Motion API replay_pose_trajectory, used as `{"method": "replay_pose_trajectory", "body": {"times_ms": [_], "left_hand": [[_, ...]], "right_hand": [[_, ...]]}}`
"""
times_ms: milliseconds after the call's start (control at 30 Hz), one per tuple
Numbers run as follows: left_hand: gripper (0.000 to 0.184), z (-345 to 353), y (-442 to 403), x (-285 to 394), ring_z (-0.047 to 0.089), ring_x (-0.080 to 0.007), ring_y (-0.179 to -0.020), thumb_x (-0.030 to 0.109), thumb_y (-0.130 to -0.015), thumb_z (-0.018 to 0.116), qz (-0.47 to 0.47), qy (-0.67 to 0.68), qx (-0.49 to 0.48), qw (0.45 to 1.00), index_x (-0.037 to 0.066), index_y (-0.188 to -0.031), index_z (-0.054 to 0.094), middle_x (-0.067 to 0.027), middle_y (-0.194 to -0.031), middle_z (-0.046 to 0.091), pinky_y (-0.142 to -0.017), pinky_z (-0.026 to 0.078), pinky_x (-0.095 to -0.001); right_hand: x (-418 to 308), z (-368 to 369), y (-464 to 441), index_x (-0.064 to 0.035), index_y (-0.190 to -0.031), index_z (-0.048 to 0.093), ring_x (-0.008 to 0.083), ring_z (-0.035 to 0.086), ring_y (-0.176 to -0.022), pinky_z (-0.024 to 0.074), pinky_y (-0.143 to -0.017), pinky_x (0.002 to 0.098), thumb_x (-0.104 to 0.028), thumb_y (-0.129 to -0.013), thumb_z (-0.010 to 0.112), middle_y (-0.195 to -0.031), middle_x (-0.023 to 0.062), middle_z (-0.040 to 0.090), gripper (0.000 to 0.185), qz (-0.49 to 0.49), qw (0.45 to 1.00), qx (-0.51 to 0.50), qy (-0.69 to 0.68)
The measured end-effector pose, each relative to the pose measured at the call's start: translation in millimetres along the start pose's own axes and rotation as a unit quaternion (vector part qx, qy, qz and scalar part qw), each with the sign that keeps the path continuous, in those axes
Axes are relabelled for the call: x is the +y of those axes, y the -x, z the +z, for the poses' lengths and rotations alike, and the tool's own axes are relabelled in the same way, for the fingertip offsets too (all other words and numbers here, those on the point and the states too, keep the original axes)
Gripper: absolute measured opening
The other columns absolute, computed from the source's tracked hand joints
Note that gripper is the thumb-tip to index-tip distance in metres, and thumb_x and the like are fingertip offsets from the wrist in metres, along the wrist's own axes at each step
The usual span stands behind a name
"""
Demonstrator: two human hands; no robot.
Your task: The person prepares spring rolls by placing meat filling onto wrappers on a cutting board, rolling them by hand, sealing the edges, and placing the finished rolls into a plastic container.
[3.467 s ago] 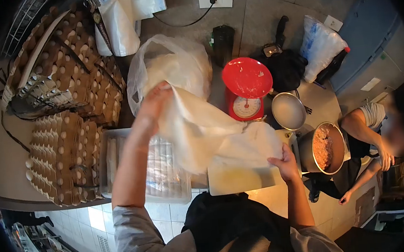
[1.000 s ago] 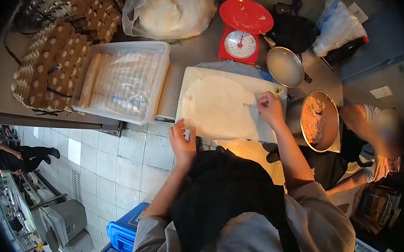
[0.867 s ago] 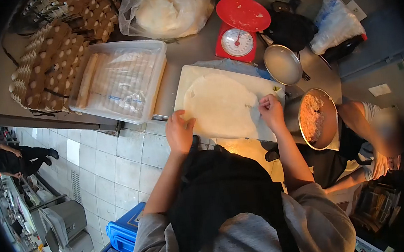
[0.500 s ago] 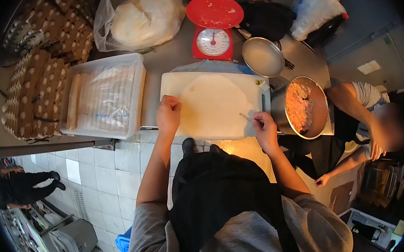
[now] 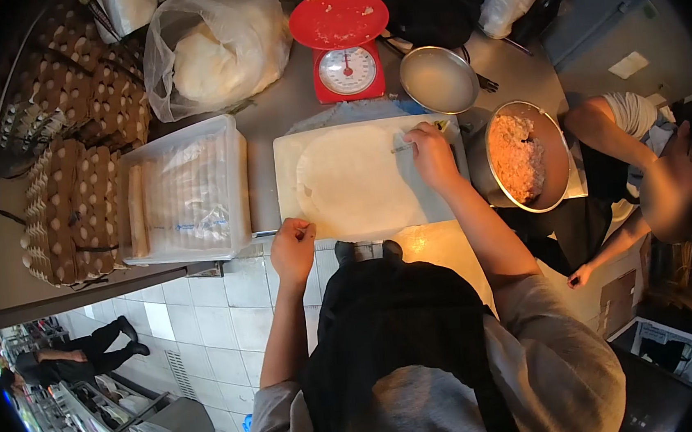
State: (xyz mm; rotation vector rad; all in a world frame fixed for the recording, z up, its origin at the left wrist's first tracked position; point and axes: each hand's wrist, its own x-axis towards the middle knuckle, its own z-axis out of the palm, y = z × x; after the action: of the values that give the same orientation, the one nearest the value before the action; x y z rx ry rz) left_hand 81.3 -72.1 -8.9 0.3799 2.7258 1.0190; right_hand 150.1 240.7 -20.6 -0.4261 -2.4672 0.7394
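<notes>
A white cutting board [image 5: 285,159] lies in front of me, with a thin, pale round sheet [image 5: 351,182] spread over it. At the board's near left corner, my left hand [image 5: 293,252] is closed in a pinch; whatever is between the fingertips is too small to make out. My right hand [image 5: 434,157] is over the board's far right part, fingers closed on a short, thin, pale strip [image 5: 402,147]. Just right of the board stands a metal pot [image 5: 555,161] holding pinkish minced filling [image 5: 516,160].
Behind the board are a red scale [image 5: 347,72], a shallow pan [image 5: 439,80] and a bag of white material [image 5: 217,58]. To the left stand a plastic bin [image 5: 238,184] and egg trays [image 5: 74,207]. Another person's arm [image 5: 610,135] is beyond the pot.
My left hand has moved toward me to the near left corner. My right hand has gone from the near right edge to the far right part of the board. The view has shifted.
</notes>
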Motion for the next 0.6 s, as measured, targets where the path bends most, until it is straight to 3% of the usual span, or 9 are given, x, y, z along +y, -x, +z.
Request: {"method": "replay_pose_trajectory", "body": {"times_ms": [133,233,333,433,533,600], "left_hand": [[0.017,-2,-2,-8,0.063,-0.0248,-0.065,0.022,-0.080,0.070,-0.003,0.023,0.016,1.000,0.008,-0.087,0.063,-0.0079,-0.072,0.065,-0.060,0.048,-0.0355],[0.020,6,-16,-16,0.063,-0.0270,-0.067,0.020,-0.080,0.070,0.036,0.081,0.050,0.995,0.006,-0.092,0.063,-0.0108,-0.076,0.065,-0.062,0.049,-0.0373],[0.024,17,-58,0,0.062,-0.0291,-0.067,0.018,-0.078,0.072,0.227,0.031,0.176,0.957,0.004,-0.096,0.063,-0.0134,-0.077,0.064,-0.063,0.050,-0.0388],[0.028,29,-98,15,0.063,-0.0256,-0.073,0.018,-0.076,0.076,0.196,0.032,0.110,0.974,0.003,-0.097,0.063,-0.0137,-0.079,0.064,-0.066,0.050,-0.0379],[0.029,14,-120,32,0.061,-0.0151,-0.082,0.017,-0.078,0.078,-0.025,0.114,-0.156,0.981,0.004,-0.098,0.062,-0.0118,-0.096,0.062,-0.070,0.052,-0.0312],[0.029,11,-134,27,0.062,-0.0165,-0.088,0.013,-0.078,0.076,0.031,0.115,-0.167,0.979,0.004,-0.100,0.061,-0.0113,-0.097,0.063,-0.076,0.050,-0.0317]], "right_hand": [[4,-2,9,-0.0008,-0.090,0.064,0.0357,0.060,-0.087,0.0486,-0.078,0.0417,0.005,-0.073,0.061,-0.088,0.0158,0.060,0.018,0.006,1.000,0.011,0.003],[-4,-8,6,-0.0017,-0.090,0.064,0.0350,0.060,-0.087,0.0489,-0.077,0.0417,0.001,-0.073,0.066,-0.089,0.0148,0.061,0.017,0.077,0.997,0.002,-0.030],[-10,-8,-7,-0.0023,-0.090,0.064,0.0342,0.062,-0.084,0.0499,-0.073,0.0406,-0.003,-0.073,0.071,-0.088,0.0145,0.061,0.019,0.121,0.991,-0.054,-0.020],[1,0,-14,-0.0022,-0.089,0.063,0.0306,0.063,-0.080,0.0505,-0.070,0.0385,-0.007,-0.072,0.074,-0.088,0.0141,0.063,0.021,0.164,0.978,-0.125,-0.016],[-5,-13,-21,-0.0023,-0.090,0.062,0.0254,0.065,-0.078,0.0510,-0.069,0.0348,-0.004,-0.075,0.072,-0.090,0.0128,0.065,0.018,0.205,0.961,-0.178,-0.057],[-11,-22,-22,-0.0026,-0.091,0.061,0.0223,0.065,-0.080,0.0509,-0.071,0.0329,-0.001,-0.077,0.070,-0.093,0.0110,0.066,0.017,0.186,0.965,-0.107,-0.149]]}}
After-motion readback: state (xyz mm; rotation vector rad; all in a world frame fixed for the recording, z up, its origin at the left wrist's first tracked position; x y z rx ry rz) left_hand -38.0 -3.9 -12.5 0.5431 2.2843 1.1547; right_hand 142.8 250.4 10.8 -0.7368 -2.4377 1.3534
